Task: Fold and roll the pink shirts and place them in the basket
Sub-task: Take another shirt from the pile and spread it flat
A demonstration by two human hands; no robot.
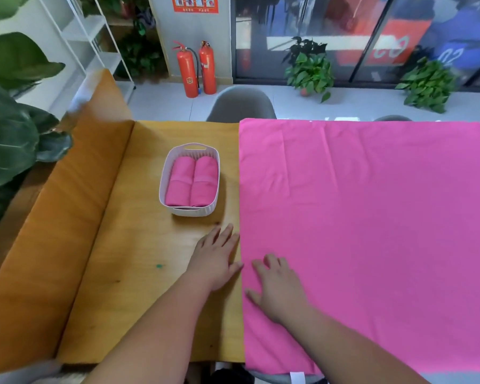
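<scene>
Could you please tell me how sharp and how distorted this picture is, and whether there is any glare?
Head view: the wide lens bends the left edge of the table; the leaves at far left are blurred; the basket, left hand and right hand are fairly sharp; the glass wall behind carries reflections, but the pink shirt shows no glare; shadows are soft.

I see an office-like lobby: two fire extinguishers (196, 69) under a safety notice (196, 3), glass doors (344, 37), potted plants (311, 67), white shelving (94, 31), a grey chair (241, 105).
</scene>
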